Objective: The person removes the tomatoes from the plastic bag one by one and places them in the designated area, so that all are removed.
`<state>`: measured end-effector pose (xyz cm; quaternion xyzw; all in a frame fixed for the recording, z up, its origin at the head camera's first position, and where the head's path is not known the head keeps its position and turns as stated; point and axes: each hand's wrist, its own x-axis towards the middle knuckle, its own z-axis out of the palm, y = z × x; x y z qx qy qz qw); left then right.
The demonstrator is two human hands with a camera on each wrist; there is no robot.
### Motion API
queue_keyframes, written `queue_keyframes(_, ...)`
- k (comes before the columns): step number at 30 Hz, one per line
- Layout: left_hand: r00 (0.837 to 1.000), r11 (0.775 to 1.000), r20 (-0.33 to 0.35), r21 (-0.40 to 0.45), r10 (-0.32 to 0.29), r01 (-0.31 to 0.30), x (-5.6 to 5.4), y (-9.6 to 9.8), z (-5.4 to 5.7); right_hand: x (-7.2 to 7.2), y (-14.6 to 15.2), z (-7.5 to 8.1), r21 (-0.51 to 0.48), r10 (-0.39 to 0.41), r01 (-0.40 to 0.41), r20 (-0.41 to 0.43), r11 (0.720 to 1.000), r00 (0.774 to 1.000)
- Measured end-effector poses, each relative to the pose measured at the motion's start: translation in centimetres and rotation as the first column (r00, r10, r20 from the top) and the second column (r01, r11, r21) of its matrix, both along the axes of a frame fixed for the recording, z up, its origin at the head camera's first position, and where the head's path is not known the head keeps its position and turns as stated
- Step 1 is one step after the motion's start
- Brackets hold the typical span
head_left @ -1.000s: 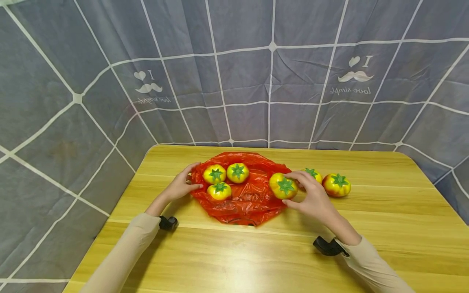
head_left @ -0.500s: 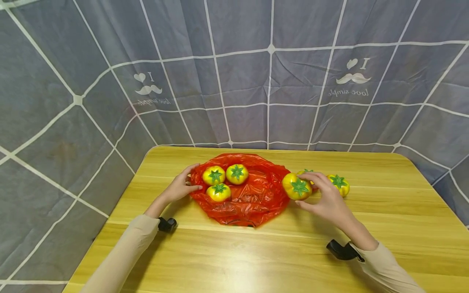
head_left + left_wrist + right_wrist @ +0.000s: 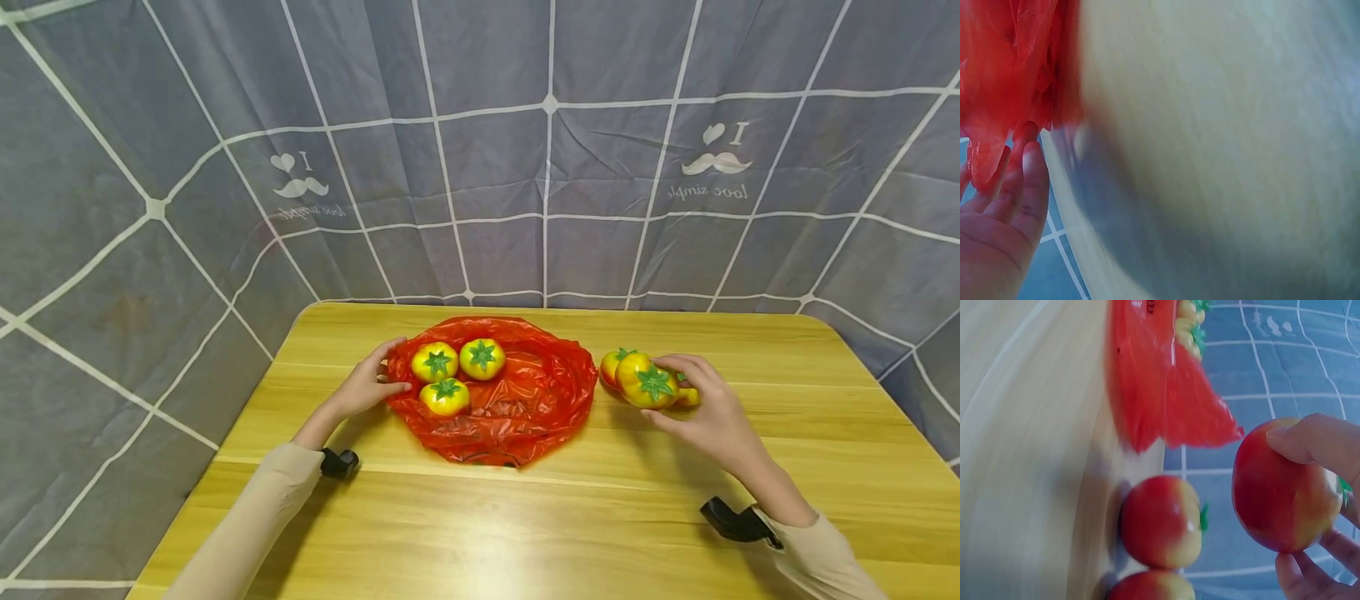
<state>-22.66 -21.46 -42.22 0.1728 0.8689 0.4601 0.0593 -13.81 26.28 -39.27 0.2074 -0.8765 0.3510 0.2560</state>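
Red bag | right hand grips fruit | curtain: mirrored "love simple"

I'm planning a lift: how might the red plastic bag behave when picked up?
The bag is likely floppy, as its thin plastic lies crumpled. It may sag toward the left, where three yellow fruits sit bunched. Its glossy surface might feel slippery.

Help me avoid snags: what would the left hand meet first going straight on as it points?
The red bag, whose edge the left hand touches; beyond that, probably the leftmost fruit inside, though depth is unclear.
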Motion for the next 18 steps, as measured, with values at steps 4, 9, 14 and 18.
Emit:
queue_keyframes(4, 1.0, 1.0, -0.006, -0.006, -0.004, 0.004, 0.1, 0.0, 0.0, 0.3, 1.0, -0.2, 0.015, -0.032, 0.033, -0.016, 0.999, 0.999)
queue_keyframes(9, 1.0, 1.0, 0.007, -0.005, 0.0, 0.0, 0.1, 0.0, 0.0, 0.8, 2.5, -0.5, 0.014, -0.063, 0.063, -0.013, 0.998, 0.998)
queue_keyframes(14, 1.0, 1.0, 0.003, -0.013, -0.002, 0.002, 0.1, -0.1, -0.1, 1.4, 3.9, -0.9, 0.016, -0.091, 0.091, -0.006, 0.996, 0.996)
queue_keyframes(18, 1.0, 1.0, -0.003, -0.021, -0.007, 0.007, 0.0, -0.2, -0.2, 1.7, 5.0, -1.2, 0.023, -0.102, 0.102, -0.012, 0.995, 0.995)
